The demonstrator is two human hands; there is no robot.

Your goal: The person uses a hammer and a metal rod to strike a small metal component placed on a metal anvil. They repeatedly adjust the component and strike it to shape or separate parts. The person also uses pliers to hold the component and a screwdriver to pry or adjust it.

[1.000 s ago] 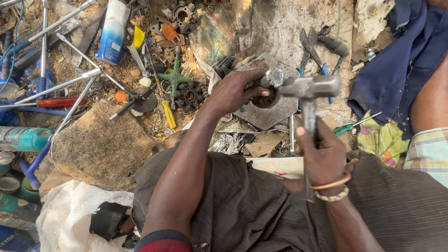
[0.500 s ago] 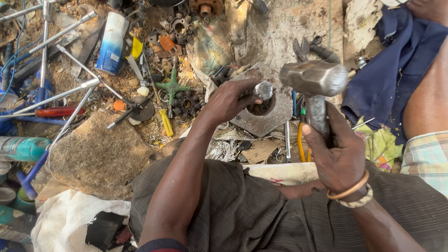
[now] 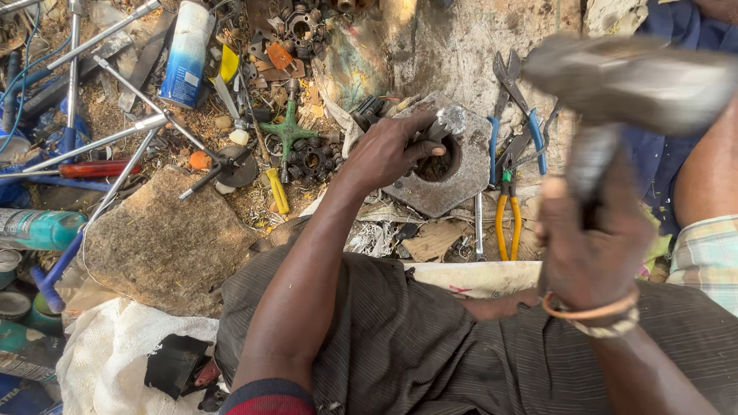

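My left hand (image 3: 392,150) grips a small metal part with a shiny toothed end (image 3: 448,121), holding it over the round hole of a heavy hexagonal steel block (image 3: 453,188) on the ground. My right hand (image 3: 592,246) is shut around the handle of a steel hammer (image 3: 634,73). The hammer is raised high, close to the camera and blurred, above and right of the block. A band and bracelet sit on my right wrist.
Blue-handled pliers (image 3: 534,131) and yellow-handled pliers (image 3: 506,219) lie right of the block. A flat stone (image 3: 165,242), long socket wrenches (image 3: 115,134), a spray can (image 3: 187,54), a green cross-shaped part (image 3: 288,132) and scrap cover the left. Another person's arm and checked sleeve (image 3: 707,246) are at right.
My right hand has lifted the hammer from just above the block up toward the camera. My left hand has stayed on the part at the block's hole.
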